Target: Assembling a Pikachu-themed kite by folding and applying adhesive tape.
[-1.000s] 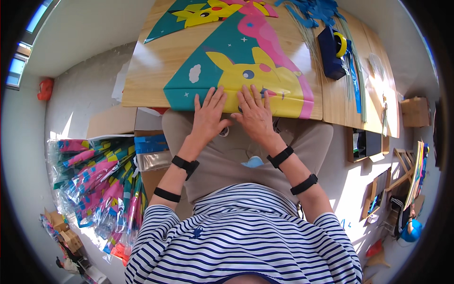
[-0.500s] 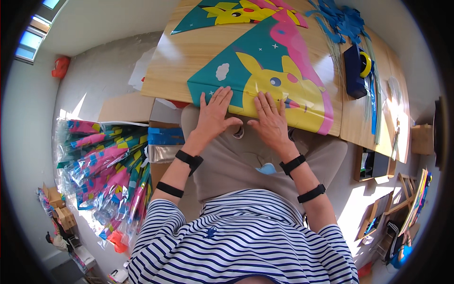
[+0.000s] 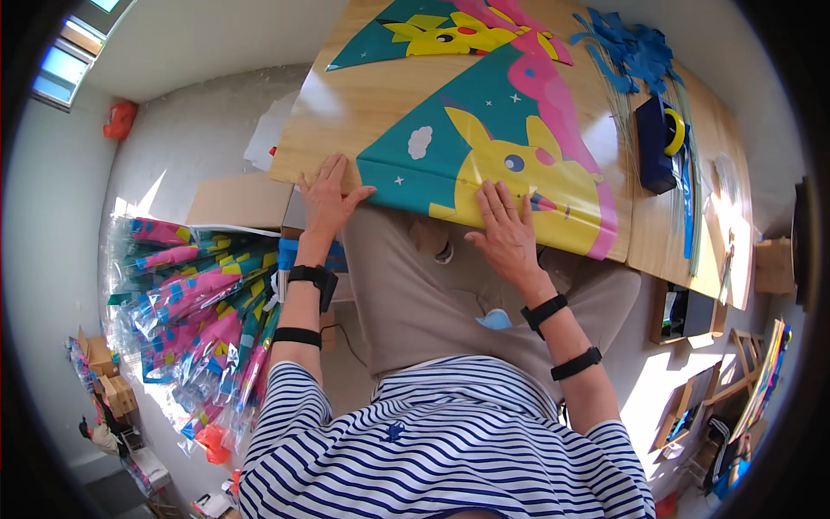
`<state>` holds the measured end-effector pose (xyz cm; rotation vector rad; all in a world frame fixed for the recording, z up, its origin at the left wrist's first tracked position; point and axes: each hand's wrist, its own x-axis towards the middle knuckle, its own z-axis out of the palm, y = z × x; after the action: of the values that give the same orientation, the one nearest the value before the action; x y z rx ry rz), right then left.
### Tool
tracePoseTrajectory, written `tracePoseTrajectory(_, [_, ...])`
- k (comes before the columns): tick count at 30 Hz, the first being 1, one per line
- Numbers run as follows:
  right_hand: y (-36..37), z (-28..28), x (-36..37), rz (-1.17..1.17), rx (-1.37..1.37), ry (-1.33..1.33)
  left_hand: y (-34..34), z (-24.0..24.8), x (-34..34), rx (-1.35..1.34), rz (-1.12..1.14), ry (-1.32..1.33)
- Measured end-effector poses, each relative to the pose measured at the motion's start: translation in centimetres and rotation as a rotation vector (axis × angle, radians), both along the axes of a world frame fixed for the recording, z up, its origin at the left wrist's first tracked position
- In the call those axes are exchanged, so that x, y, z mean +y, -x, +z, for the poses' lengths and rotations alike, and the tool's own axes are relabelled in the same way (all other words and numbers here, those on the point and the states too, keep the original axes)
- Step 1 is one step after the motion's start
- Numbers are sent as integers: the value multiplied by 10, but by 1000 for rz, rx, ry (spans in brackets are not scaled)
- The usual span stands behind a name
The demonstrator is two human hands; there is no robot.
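Note:
A triangular kite sail (image 3: 484, 164), teal, pink and yellow with a printed cartoon face, lies on the wooden table before me. Its near edge runs along the table's front edge, above my lap. My right hand (image 3: 508, 227) rests flat on the yellow part, fingers spread. At the sail's left corner, my left hand (image 3: 327, 197) lies with its fingers stretched out on the bare wood, the thumb reaching over the teal edge. Neither hand holds anything. Farther back lies a second kite sail (image 3: 450, 39) with the same print, partly cut off by the view.
Blue strips (image 3: 635, 52) and thin rods lie at the table's back right, near a dark blue tape dispenser (image 3: 653, 143) with yellow tape. Many clear-wrapped kites (image 3: 190, 303) are piled at my left, by a cardboard box (image 3: 238, 201). A wooden table seam (image 3: 629, 216) runs right of the sail.
My left hand has slid left from the teal part to the sail's corner and the bare wood. My right hand stays on the yellow part. The view has shifted slightly.

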<state>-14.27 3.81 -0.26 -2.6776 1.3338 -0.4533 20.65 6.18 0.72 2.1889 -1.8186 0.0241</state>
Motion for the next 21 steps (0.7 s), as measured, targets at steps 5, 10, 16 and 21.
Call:
tracePoseTrajectory(5, [-1,0,3,-27,-14,3,36,21,0,7,-245,108])
tracePoseTrajectory(10, [-1,-1,-1,2,-16,14,79,7,-7,75,-431,9])
tracePoseTrajectory(16, [-5,5,0,-13,2,44,88,11,-5,89,-386,-92])
tracePoseTrajectory(21, [-26,5,2,39,-64,-3,93,9,-3,-37,-400,-24])
